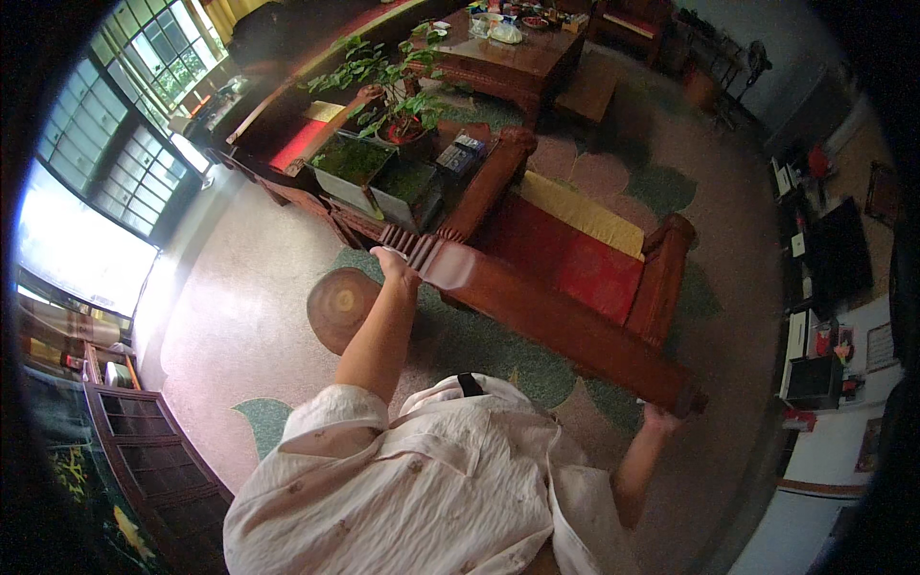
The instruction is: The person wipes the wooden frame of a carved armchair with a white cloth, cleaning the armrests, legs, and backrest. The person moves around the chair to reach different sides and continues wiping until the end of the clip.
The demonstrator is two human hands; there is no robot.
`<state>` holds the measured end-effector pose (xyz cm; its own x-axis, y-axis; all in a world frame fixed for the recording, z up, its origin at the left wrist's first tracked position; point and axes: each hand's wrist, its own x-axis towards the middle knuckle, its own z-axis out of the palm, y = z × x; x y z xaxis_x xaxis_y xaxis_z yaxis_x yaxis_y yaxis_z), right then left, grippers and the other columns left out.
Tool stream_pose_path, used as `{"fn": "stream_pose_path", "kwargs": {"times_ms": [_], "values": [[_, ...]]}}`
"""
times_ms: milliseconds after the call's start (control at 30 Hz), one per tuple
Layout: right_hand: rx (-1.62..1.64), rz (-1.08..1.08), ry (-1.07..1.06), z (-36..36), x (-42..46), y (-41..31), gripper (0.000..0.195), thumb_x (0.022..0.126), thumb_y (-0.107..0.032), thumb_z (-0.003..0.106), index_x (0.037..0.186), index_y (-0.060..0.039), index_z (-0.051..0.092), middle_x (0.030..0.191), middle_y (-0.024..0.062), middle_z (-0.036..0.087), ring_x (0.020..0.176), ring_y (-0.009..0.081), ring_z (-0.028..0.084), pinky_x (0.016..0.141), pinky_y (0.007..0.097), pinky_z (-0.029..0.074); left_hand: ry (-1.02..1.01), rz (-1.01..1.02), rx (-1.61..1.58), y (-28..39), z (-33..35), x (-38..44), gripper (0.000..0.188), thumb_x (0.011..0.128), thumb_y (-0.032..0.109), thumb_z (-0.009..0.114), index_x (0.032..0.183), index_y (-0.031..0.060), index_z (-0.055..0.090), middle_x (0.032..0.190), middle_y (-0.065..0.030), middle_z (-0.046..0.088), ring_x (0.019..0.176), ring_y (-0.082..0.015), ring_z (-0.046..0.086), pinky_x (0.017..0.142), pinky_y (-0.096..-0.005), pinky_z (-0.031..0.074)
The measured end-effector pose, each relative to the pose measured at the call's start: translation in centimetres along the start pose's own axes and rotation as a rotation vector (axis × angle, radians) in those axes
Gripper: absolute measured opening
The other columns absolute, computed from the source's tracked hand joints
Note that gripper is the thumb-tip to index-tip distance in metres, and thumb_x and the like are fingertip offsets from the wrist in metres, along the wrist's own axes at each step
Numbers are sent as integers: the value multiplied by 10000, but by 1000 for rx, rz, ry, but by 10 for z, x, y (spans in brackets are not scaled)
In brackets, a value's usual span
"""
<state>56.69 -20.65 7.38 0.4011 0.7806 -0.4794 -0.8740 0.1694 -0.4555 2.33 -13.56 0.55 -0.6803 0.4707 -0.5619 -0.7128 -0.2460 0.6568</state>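
In front of me stands a heavy wooden armchair (532, 295), seen from behind, with a polished backrest and carved ends. My left hand (394, 262) grips the ribbed left end of that backrest. Its right end is held by my right hand (660, 418), whose fingers are partly hidden beneath the wood. A small pale patch shows at each hand, too small to identify. Beyond the backrest, a red seat cushion (557, 251) with a gold border (581, 214) covers the seat.
Left of the chair, a side table bears a potted plant (402, 129), a glass tank (352, 154) and a dark box (460, 152). A round wooden stool (343, 305) stands beside my left forearm. Farther off is a large wooden table (496, 50). A television (837, 248) lines the right side.
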Motion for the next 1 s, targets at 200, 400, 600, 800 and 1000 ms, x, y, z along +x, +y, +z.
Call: {"fn": "stream_pose_path", "kwargs": {"times_ms": [200, 400, 600, 800, 1000], "values": [[140, 222, -15, -14, 17, 47, 480, 994, -350, 416, 1351, -36, 479, 1402, 152, 472, 1271, 329, 456, 1044, 527, 366, -278, -151, -214, -51, -4, -5, 659, 945, 624, 289, 1204, 91, 576, 1192, -126, 612, 1087, -347, 565, 998, -499, 417], [191, 366, 94, -22, 14, 106, 478, 993, -349, 420, 1346, -33, 486, 1408, 148, 470, 1272, 332, 454, 1048, 528, 357, -713, -464, -324, -98, -6, -68, 562, 941, 567, 369, 1172, 106, 591, 1178, -126, 620, 1081, -340, 562, 1005, -500, 407], [192, 463, 95, 9, -10, 102, 482, 988, -333, 435, 1355, -21, 470, 1416, 143, 462, 1271, 337, 451, 1065, 532, 331, -634, -670, -467, -92, 15, -154, 442, 933, 490, 462, 1130, 124, 610, 1156, -126, 632, 1071, -330, 560, 1010, -502, 397], [397, 614, 85, 31, -50, 67, 447, 1001, -288, 430, 1355, -18, 460, 1411, 151, 460, 1266, 345, 452, 1069, 504, 332, -386, -716, -332, -35, 36, -200, 407, 945, 433, 439, 1122, 114, 617, 1194, -126, 614, 1103, -333, 544, 1027, -496, 378], [455, 642, -101, 2, -50, 49, 424, 1013, -261, 403, 1341, 3, 459, 1383, 172, 478, 1264, 314, 454, 1059, 488, 351, -245, -505, -259, -48, 37, -215, 377, 967, 365, 443, 1197, 98, 576, 1262, -114, 590, 1152, -329, 527, 1037, -498, 372]]}}
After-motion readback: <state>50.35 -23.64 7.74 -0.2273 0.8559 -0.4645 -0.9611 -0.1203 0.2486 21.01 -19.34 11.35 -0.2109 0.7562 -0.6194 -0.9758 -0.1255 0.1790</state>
